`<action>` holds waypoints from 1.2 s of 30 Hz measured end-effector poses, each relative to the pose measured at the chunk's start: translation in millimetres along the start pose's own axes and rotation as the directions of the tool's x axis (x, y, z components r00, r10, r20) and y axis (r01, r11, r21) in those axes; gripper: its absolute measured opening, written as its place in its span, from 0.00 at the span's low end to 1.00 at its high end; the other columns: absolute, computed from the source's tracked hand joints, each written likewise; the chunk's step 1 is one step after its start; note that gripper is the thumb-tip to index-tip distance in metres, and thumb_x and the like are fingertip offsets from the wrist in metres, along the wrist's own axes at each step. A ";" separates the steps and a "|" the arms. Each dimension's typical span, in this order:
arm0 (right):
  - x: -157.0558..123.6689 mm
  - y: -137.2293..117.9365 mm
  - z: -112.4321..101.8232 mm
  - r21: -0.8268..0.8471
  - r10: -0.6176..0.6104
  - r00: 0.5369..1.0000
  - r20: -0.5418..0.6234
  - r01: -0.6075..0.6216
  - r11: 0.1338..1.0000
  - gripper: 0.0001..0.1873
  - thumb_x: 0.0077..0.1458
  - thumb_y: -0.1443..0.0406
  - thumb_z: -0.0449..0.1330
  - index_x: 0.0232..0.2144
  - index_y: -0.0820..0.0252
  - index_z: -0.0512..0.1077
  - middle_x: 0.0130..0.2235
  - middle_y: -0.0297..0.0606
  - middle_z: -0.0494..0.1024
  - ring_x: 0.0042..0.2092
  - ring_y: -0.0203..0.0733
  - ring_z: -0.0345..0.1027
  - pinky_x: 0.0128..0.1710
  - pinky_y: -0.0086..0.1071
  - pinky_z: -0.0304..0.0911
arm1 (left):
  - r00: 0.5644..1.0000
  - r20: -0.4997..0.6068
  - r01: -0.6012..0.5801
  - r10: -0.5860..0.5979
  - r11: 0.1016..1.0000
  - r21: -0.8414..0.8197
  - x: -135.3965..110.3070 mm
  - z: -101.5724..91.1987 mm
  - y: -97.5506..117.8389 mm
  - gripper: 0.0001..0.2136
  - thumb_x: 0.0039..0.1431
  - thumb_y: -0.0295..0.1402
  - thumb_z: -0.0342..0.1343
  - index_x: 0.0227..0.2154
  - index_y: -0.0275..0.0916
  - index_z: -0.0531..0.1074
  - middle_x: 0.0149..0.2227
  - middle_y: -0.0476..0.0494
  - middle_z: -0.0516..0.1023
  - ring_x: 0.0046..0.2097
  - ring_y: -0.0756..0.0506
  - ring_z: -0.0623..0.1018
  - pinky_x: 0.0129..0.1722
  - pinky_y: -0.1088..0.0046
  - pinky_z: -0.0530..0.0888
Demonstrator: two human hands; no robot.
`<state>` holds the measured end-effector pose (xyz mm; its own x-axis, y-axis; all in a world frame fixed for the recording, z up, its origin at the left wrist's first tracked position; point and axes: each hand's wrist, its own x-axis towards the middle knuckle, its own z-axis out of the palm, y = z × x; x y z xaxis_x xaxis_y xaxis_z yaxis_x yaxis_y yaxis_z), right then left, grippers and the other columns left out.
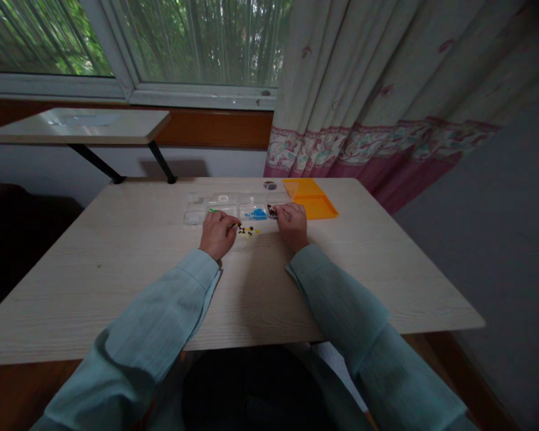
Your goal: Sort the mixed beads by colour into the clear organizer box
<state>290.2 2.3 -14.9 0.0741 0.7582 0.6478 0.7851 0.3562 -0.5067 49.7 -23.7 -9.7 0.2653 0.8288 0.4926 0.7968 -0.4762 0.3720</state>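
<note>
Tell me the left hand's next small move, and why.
Probably ease the left hand, gripping a thin green tool, slightly right onto the small bead cluster beside it; the right hand rests at the dark-bead compartment of the clear tray.

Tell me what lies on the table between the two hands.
In the head view, a small scatter of dark and yellow beads lies on the table between the left hand and the right hand.
</note>
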 end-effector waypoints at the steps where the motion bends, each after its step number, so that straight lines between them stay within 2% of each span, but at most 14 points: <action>1: 0.0 -0.1 0.2 0.003 -0.003 1.000 0.002 0.003 1.000 0.17 0.62 0.59 0.51 0.33 0.57 0.78 0.34 0.40 0.79 0.40 0.44 0.68 0.46 0.39 0.59 | 1.000 -0.004 0.001 -0.001 1.000 0.005 -0.2 0.0 0.3 0.10 0.58 0.32 0.53 0.40 0.44 0.77 0.37 0.40 0.69 0.44 0.39 0.66 0.47 0.57 0.64; 9: -0.6 -2.1 0.6 0.030 0.016 0.999 0.040 -0.017 0.999 0.16 0.61 0.59 0.52 0.33 0.57 0.78 0.35 0.40 0.80 0.40 0.44 0.68 0.47 0.39 0.58 | 0.999 0.010 0.030 -0.030 0.999 0.021 -1.1 -0.1 1.8 0.08 0.58 0.35 0.54 0.37 0.43 0.77 0.38 0.40 0.69 0.45 0.39 0.66 0.46 0.57 0.64; 24: -0.7 -1.2 1.4 0.039 -0.015 1.000 0.027 0.014 0.999 0.16 0.61 0.60 0.53 0.33 0.59 0.78 0.34 0.40 0.79 0.39 0.43 0.68 0.46 0.38 0.58 | 0.998 0.022 0.061 -0.063 0.995 0.073 -1.2 1.0 1.2 0.07 0.58 0.35 0.56 0.34 0.40 0.77 0.38 0.40 0.72 0.45 0.39 0.67 0.45 0.58 0.65; 27: -0.7 -1.6 1.0 0.041 -0.031 0.999 0.014 0.030 0.999 0.15 0.61 0.60 0.54 0.32 0.59 0.78 0.33 0.39 0.79 0.39 0.42 0.68 0.45 0.38 0.59 | 0.997 -0.012 0.079 -0.079 0.997 0.009 0.3 2.5 -0.9 0.07 0.58 0.36 0.56 0.33 0.40 0.77 0.37 0.41 0.72 0.44 0.40 0.68 0.47 0.59 0.65; 31: -1.4 -8.4 0.5 0.020 -0.074 0.997 0.013 0.074 0.997 0.14 0.61 0.60 0.54 0.32 0.58 0.78 0.34 0.40 0.79 0.39 0.43 0.67 0.46 0.38 0.59 | 0.988 -0.092 0.108 -0.123 0.982 -0.156 3.7 4.5 -3.2 0.06 0.58 0.36 0.57 0.32 0.40 0.77 0.34 0.43 0.72 0.42 0.43 0.70 0.48 0.61 0.65; 36: -7.2 -29.3 2.2 0.033 -0.237 0.963 0.125 0.235 0.971 0.15 0.62 0.59 0.53 0.36 0.56 0.78 0.36 0.39 0.78 0.43 0.43 0.65 0.47 0.39 0.57 | 0.980 -0.099 0.131 -0.175 0.929 -0.347 6.2 5.7 0.6 0.06 0.57 0.35 0.58 0.30 0.40 0.77 0.30 0.46 0.72 0.38 0.46 0.71 0.44 0.65 0.68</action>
<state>265.3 -12.4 -6.0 -0.1921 0.7144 0.6729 0.7597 0.5423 -0.3588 54.9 -17.1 -10.9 0.0666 0.8659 0.4957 0.5863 -0.4360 0.6827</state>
